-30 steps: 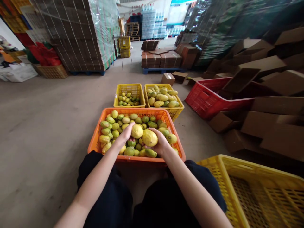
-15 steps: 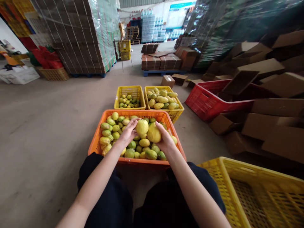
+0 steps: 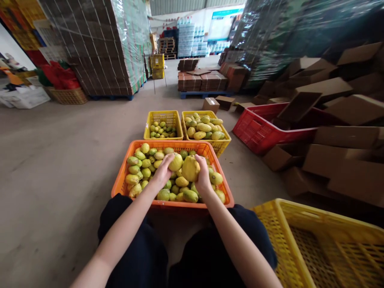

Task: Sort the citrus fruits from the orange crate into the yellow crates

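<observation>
My left hand (image 3: pixel 164 170) is closed around a yellow-green, papaya-like fruit (image 3: pixel 175 162). Beside it, my right hand (image 3: pixel 203 176) grips a larger, rounder yellow fruit (image 3: pixel 191 168) of the same sort, thumb on top. A narrow gap separates the two fruits. Both are held over an orange crate (image 3: pixel 120 176), which carries many more green and yellow fruits (image 3: pixel 146 163) in a loose layer. My forearms reach in over its near rim, between my knees.
Behind the orange crate stand a yellow crate (image 3: pixel 146 130) of small fruits and another yellow crate (image 3: pixel 222 146) of longer ones. At my right are a large yellow crate (image 3: pixel 280 218), a red crate (image 3: pixel 255 130) and piled cardboard boxes (image 3: pixel 345 160). Wrapped pallet stacks (image 3: pixel 90 48) rise farther off.
The two fruits have moved slightly apart and turned in my hands. My right hand has shifted a little left, its thumb now higher on the fruit; my left fingers now wrap more closely.
</observation>
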{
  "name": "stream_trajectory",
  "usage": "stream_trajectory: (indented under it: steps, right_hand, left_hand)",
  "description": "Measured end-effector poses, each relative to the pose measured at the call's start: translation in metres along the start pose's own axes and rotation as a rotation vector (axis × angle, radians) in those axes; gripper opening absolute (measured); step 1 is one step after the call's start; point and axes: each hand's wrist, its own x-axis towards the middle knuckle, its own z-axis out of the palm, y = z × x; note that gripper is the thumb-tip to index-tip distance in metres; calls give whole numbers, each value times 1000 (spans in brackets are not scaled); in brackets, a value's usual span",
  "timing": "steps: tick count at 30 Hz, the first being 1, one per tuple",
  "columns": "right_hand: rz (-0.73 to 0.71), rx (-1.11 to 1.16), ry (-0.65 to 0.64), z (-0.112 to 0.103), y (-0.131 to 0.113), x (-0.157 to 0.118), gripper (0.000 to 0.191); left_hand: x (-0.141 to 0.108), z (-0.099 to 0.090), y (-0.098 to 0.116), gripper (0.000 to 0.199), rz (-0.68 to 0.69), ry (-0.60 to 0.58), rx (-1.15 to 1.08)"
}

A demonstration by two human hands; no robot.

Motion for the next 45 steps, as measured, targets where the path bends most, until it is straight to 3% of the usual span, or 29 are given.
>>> stream_trajectory:
  steps: [3,6,11,14,18,25,30,34,38,41,45]
  right_hand:
    - [117,50,-23,5,-4,-3,39]
    - [238,177,-79,10,-10,-6,34]
    - [435,335,64,14,-20,-2,11]
    - [479,351,84,12,-22,2,11]
    - [517,397,18,12,-16,6,14]
    - [649,350,60,15,-16,4,25]
    - [642,326,71,13,-24,-3,29]
    - [600,292,1,10,-25,-4,10]
    - [618,291,-26,9,-26,-3,10]
    - [588,328,-4,6,-25,0,13]
    - [527,360,-116,2,-19,4,13]
  left_hand:
    - [-5,0,1,26,-9,97,62]
    - [-7,2,5,13,-76,141,33]
    - [-5,3,13,8,-168,267,-45]
    - [-3,3,17,10,-228,335,-133]
    - [-3,3,22,20,-242,329,-187]
    - [-4,1,25,43,-302,276,-184]
    - [-5,1,26,38,-296,256,-53]
    - [-10,3,28,27,-298,197,16]
    - [-9,3,26,38,-256,184,-3]
    - [-5,1,24,42,-234,207,-65]
    - [-2,-1,23,26,-202,282,-91]
